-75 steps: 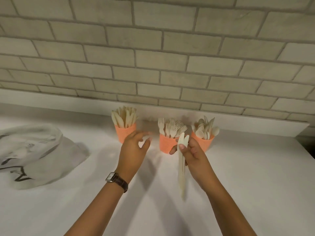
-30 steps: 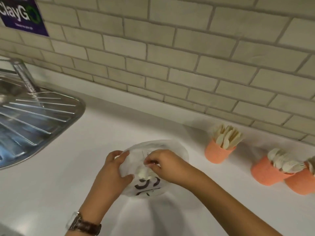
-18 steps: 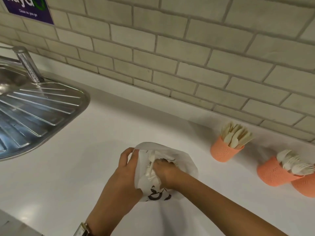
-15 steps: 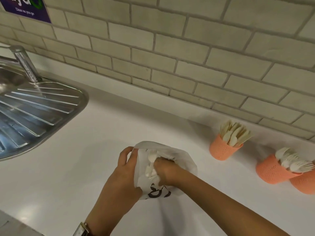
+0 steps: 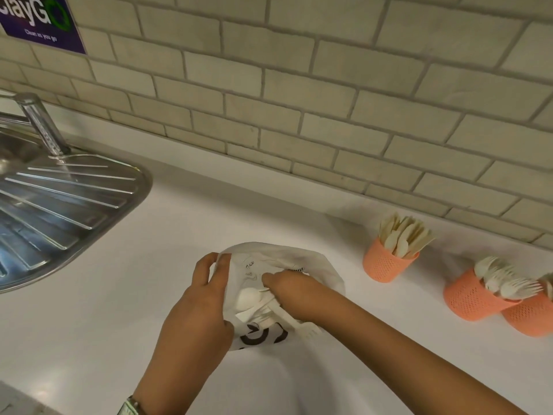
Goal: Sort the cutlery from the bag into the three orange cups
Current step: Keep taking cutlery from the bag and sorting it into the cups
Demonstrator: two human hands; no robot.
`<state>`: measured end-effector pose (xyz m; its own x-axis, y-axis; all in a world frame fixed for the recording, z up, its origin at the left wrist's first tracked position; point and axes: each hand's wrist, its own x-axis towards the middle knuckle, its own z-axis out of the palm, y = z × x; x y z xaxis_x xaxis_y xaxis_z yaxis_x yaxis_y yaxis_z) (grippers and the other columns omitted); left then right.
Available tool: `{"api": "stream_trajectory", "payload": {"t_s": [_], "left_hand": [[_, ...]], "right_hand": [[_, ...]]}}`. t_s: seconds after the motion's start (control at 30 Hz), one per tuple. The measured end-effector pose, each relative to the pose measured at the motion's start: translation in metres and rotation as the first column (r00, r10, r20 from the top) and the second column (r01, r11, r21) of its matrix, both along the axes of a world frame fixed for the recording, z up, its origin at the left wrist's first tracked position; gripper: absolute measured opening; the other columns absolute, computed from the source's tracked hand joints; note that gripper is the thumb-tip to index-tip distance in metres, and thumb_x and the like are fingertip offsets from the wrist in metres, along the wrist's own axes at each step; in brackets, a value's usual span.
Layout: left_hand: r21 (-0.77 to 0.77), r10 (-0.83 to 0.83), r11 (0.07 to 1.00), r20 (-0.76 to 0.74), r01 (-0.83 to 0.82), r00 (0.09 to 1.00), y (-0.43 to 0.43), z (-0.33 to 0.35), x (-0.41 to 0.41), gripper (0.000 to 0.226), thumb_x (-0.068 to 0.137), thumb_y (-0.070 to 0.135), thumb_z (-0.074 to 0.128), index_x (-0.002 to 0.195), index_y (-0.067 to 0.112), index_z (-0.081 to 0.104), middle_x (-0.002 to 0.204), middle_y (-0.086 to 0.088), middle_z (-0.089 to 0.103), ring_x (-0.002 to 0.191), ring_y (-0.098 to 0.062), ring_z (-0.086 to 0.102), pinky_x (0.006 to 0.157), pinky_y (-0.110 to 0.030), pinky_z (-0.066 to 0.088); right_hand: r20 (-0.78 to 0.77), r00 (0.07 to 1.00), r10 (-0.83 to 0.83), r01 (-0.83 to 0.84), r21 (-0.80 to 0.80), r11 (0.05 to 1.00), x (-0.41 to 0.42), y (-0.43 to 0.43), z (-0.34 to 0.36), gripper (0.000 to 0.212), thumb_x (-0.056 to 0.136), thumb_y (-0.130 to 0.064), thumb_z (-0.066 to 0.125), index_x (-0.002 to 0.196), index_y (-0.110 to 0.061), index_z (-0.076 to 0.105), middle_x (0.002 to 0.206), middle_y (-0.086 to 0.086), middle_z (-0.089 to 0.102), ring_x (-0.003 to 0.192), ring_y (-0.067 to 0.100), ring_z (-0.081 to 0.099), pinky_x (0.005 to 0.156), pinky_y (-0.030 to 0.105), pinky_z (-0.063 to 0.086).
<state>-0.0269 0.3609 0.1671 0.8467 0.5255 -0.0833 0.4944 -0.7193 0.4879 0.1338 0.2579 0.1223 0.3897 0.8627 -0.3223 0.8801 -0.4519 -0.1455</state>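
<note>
A white bag (image 5: 302,262) with black print lies on the white counter (image 5: 119,310) in the middle. My left hand (image 5: 197,316) grips the bag's left rim and holds its mouth apart. My right hand (image 5: 290,295) reaches into the bag and grips a bunch of pale cutlery (image 5: 257,310), with a spoon bowl and fork tines showing. Three orange mesh cups stand at the right: the left cup (image 5: 384,263) holds knives, the middle cup (image 5: 472,299) holds forks, and the right cup (image 5: 529,317) is cut off by the frame edge.
A steel sink drainer (image 5: 59,205) with a tap (image 5: 42,124) fills the left side. A brick-tile wall (image 5: 299,100) backs the counter, with a purple sign (image 5: 39,19) at the top left. A watch sits on my left wrist (image 5: 130,407).
My hands left the cups and went left to the bag. My left hand took the bag's rim, and my right hand went inside and closed round several pieces of cutlery.
</note>
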Motion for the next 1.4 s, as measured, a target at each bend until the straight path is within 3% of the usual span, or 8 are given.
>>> {"api": "stream_trajectory", "payload": {"t_s": [0.23,0.53,0.63,0.77,0.93,1.13,1.27,1.4], "left_hand": [[0.057,0.024,0.998,-0.033,-0.022,0.999,0.008,0.006,0.0,0.089,0.073,0.005,0.056,0.145,0.033,0.01,0.146,0.01,0.006,0.06,-0.009,0.043,0.042,-0.015,0.031],[-0.112,0.036,0.993,0.044,-0.03,0.998,0.033,0.002,-0.004,0.094,0.073,0.003,0.061,0.146,0.034,0.011,0.141,0.015,0.017,0.086,-0.014,0.054,0.062,-0.024,0.05],[-0.205,0.04,0.979,0.114,-0.016,0.993,0.03,0.002,0.001,0.091,0.073,0.005,0.064,0.146,0.033,0.017,0.137,0.015,0.022,0.081,-0.012,0.056,0.07,-0.029,0.053],[-0.248,0.05,0.969,0.217,0.005,0.975,0.026,-0.005,0.008,0.081,0.074,0.009,0.067,0.141,0.036,0.03,0.124,0.02,0.024,0.07,-0.008,0.057,0.067,-0.028,0.052],[-0.14,0.058,0.99,0.344,-0.01,0.937,0.021,-0.016,0.01,0.06,0.067,0.013,0.078,0.12,0.033,0.057,0.134,0.004,0.038,0.11,-0.026,0.051,0.089,-0.036,0.044],[0.083,-0.046,0.997,0.576,-0.003,0.816,-0.001,0.008,0.018,0.042,0.069,0.034,0.063,0.111,0.033,0.06,0.133,0.004,0.043,0.114,-0.024,0.043,0.096,-0.032,0.025],[-0.066,-0.121,0.973,0.67,0.222,0.732,-0.044,0.03,0.032,0.022,0.078,0.05,0.055,0.1,0.046,0.058,0.117,0.027,0.045,0.108,0.005,0.038,0.091,-0.002,0.026],[-0.285,-0.234,0.829,0.605,0.481,0.761,-0.106,0.033,0.053,0.009,0.081,0.043,0.062,0.09,0.045,0.063,0.104,0.027,0.054,0.094,0.0,0.055,0.077,-0.014,0.044]], "right_hand": [[-0.095,0.994,-0.049,0.064,0.163,0.985,-0.007,-0.019,0.036,0.024,0.083,-0.001,0.047,0.082,-0.024,0.042,0.07,-0.01,0.042,0.059,0.005,0.038,0.054,0.023,0.037],[-0.347,0.937,-0.038,0.188,0.413,0.891,0.012,-0.037,0.056,0.009,0.096,-0.027,0.05,0.1,-0.03,0.042,0.096,-0.009,0.055,0.084,0.01,0.052,0.075,0.025,0.043],[-0.579,0.815,-0.024,0.394,0.524,0.755,0.01,-0.039,0.059,0.007,0.092,-0.029,0.051,0.097,-0.032,0.047,0.091,-0.013,0.057,0.082,0.003,0.054,0.075,0.018,0.043],[-0.807,0.579,0.116,0.725,0.575,0.38,0.002,-0.044,0.073,0.019,0.085,-0.024,0.054,0.104,-0.023,0.053,0.082,-0.003,0.06,0.075,0.009,0.06,0.074,0.02,0.048],[-0.873,0.344,0.345,0.935,0.353,-0.039,-0.006,-0.068,0.089,0.022,0.095,-0.012,0.047,0.115,-0.015,0.058,0.053,0.005,0.046,0.047,0.022,0.045,0.048,0.031,0.046],[-0.905,0.214,0.367,0.975,0.175,-0.137,-0.026,-0.105,0.081,0.021,0.091,-0.007,0.044,0.104,-0.009,0.061,0.045,0.001,0.035,0.029,0.012,0.031,0.036,0.019,0.025],[-0.928,0.165,0.335,0.983,0.127,-0.134,-0.037,-0.128,0.072,0.017,0.082,-0.013,0.055,0.097,-0.007,0.061,0.046,0.002,0.033,0.029,0.013,0.029,0.035,0.02,0.024],[-0.951,0.171,0.256,0.975,0.127,-0.18,-0.048,-0.152,0.064,0.02,0.083,-0.015,0.057,0.1,-0.007,0.064,0.046,0.003,0.033,0.03,0.014,0.029,0.039,0.02,0.024]]}}
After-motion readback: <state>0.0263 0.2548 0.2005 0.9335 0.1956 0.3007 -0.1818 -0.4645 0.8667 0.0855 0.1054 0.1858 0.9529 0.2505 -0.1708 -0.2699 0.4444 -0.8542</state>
